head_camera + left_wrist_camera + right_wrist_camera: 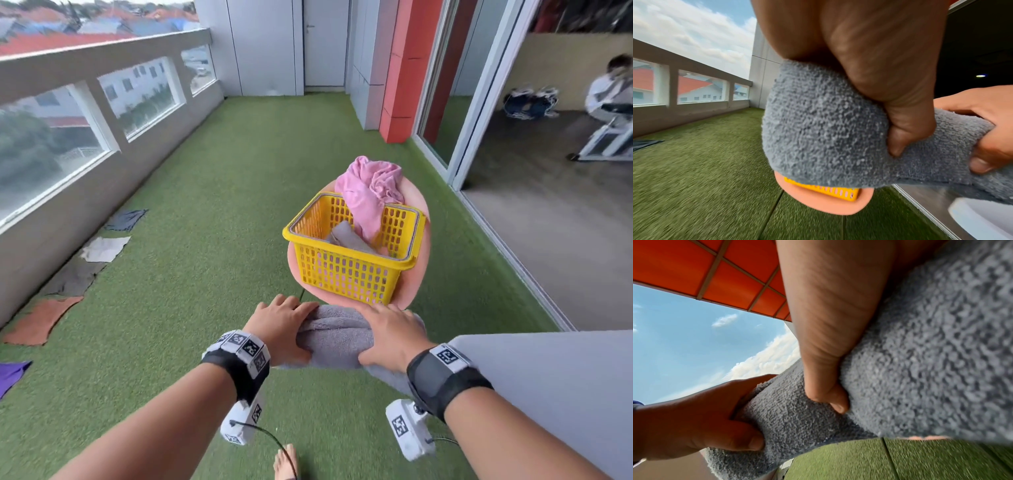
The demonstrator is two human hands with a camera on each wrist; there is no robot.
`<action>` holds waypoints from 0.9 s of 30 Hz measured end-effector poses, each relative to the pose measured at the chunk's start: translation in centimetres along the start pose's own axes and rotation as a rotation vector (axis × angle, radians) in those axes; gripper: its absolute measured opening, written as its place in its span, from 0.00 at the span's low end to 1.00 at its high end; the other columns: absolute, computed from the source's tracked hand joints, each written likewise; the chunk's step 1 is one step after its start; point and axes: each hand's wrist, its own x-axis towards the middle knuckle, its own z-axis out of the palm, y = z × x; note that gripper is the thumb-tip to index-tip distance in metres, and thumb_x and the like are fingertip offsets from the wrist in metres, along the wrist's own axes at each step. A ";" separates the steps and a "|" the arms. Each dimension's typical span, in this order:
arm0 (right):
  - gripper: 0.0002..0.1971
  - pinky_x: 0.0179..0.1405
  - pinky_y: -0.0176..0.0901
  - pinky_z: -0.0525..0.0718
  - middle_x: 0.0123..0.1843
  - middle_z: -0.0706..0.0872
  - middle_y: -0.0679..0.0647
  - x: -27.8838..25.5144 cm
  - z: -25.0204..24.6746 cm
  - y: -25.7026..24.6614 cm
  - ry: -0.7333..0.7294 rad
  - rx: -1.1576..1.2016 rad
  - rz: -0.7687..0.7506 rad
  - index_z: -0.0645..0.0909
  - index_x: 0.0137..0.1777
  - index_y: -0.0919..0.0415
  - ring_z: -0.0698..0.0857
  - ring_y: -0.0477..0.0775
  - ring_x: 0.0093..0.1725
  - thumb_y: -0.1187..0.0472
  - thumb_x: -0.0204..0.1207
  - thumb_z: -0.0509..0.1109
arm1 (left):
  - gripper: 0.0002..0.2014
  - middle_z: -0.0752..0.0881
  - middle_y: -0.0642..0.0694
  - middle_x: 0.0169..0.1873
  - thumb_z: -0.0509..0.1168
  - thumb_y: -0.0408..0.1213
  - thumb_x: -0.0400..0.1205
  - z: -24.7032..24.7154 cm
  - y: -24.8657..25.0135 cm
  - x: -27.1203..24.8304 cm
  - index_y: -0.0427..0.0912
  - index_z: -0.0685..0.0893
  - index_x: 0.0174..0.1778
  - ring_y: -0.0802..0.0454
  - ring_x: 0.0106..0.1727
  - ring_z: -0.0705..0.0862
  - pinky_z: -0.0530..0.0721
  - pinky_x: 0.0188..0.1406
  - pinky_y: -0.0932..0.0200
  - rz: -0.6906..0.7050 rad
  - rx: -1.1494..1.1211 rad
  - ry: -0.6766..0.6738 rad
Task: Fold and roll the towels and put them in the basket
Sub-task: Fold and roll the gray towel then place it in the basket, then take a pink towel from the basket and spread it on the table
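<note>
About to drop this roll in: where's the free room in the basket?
In the yellow basket, the near-left part is bare. A rolled grey towel fills the middle; the pink cloth drapes over the far rim. Both hands grip the grey roll.

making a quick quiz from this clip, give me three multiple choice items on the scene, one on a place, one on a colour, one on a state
1. Where does the basket stand?
A. on a pink mat on the grass
B. on a chair
C. on the balcony ledge

2. What colour is the towel in the hands?
A. orange
B. grey
C. white

3. How is that towel held?
A. in the left hand alone
B. lying loose, untouched
C. gripped by both hands

Answers:
1 A, the pink mat shows around the basket's base on the grass.
2 B, all three views show grey terry cloth.
3 C, the left hand and the right hand each curl round an end of the bundle.
</note>
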 end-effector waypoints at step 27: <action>0.47 0.67 0.60 0.77 0.72 0.78 0.55 49.1 2.4 23.1 -0.486 0.227 0.160 0.64 0.79 0.43 0.78 0.64 0.71 0.36 0.56 0.73 | 0.42 0.73 0.51 0.72 0.74 0.59 0.68 5.8 -10.8 58.0 0.58 0.66 0.78 0.43 0.74 0.69 0.75 0.67 0.33 0.172 0.056 -0.546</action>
